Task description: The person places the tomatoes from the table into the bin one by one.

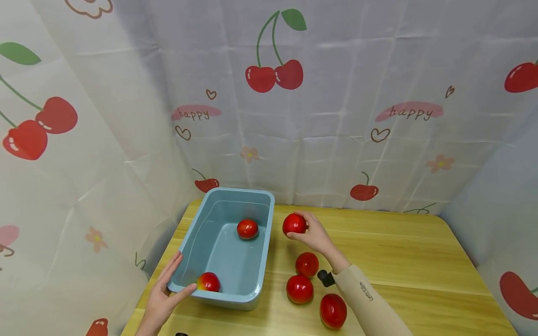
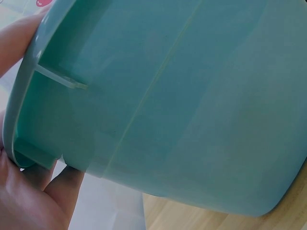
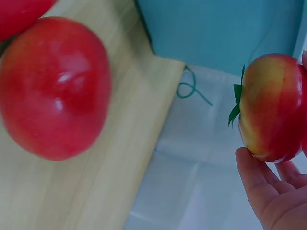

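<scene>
My left hand point(image 1: 162, 296) grips the near left corner of a light blue plastic bin point(image 1: 266, 261), its thumb and fingers spread along the rim. In the left wrist view the bin's outer wall point(image 2: 192, 110) fills most of the picture. Beyond the bin's right side, my right hand point(image 1: 314, 235) holds a glossy red tomato point(image 1: 294, 224) between thumb and fingers, above the table. Yellow patches and a pointed green leafy top show on that tomato point(image 3: 273, 108) in the right wrist view. Inside the bin lie two more red fruits, one farther back point(image 1: 247, 229) and one near the front point(image 1: 208, 282).
Three glossy red fruits rest on the wooden table point(image 1: 403, 261) right of the bin: one point(image 1: 307, 264) behind another point(image 1: 300, 289), and a third point(image 1: 333, 311) nearer the front beside the right sleeve point(image 1: 370, 303). A cherry-printed curtain point(image 1: 319, 154) hangs behind the table and at both sides.
</scene>
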Tool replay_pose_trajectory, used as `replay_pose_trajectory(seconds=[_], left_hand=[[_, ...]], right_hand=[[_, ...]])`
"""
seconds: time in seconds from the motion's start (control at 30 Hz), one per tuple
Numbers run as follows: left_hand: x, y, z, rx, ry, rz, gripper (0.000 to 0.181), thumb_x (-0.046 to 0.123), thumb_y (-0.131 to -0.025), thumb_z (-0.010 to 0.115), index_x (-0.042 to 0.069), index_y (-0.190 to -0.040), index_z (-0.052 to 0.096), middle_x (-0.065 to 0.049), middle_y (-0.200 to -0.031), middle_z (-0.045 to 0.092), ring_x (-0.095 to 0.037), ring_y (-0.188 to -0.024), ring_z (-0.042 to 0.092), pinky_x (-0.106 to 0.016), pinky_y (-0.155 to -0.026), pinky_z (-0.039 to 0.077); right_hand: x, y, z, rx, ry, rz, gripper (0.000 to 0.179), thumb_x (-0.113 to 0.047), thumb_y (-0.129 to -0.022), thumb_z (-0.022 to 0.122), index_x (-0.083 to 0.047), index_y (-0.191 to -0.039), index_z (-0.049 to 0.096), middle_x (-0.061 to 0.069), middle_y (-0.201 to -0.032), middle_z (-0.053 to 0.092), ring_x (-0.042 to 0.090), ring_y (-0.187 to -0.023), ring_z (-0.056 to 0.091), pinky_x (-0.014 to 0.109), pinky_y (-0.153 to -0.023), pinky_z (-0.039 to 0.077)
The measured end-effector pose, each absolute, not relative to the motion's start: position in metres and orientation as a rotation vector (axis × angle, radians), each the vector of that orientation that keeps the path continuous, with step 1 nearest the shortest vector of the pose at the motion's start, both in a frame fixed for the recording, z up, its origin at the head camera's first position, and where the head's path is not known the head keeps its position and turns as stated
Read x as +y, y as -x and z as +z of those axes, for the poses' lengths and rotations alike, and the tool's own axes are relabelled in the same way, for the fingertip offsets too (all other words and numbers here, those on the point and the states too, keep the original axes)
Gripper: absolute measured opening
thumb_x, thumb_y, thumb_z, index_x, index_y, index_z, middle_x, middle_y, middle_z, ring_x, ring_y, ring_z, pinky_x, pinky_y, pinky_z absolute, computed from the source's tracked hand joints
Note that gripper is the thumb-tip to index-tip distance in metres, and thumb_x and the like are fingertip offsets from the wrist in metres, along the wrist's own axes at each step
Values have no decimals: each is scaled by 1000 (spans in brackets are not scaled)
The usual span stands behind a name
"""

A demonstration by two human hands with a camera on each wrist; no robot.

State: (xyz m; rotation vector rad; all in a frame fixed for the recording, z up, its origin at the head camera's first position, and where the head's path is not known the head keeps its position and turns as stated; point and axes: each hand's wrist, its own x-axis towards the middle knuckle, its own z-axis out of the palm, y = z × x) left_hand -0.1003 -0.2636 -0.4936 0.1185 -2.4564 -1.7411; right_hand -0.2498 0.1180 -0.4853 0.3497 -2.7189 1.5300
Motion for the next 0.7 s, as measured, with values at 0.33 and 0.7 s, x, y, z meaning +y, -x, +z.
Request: replay_pose_trajectory(seconds=[0.33, 0.7], left_hand=[[-263, 99, -493, -2439, -105, -1753, 77, 11, -78, 77, 14, -145, 38, -1, -152, 25, -22, -134, 23, -7, -88, 33], [-263, 99, -494, -2426, -100, -1766, 77, 9, -78, 76, 13, -145, 38, -1, -152, 25, -19, -133, 24, -7, -88, 34]], right_hand=[[111, 245, -469, -2679, -442, 1549, 67, -23, -75, 79, -12, -134, 48, 9, -133, 46, 29, -112, 48, 44, -84, 50], [101, 240, -450, -2634, -538, 1528, 66, -25, -76, 79, -12, -133, 49, 9, -135, 45, 28, -113, 49, 42, -87, 48]])
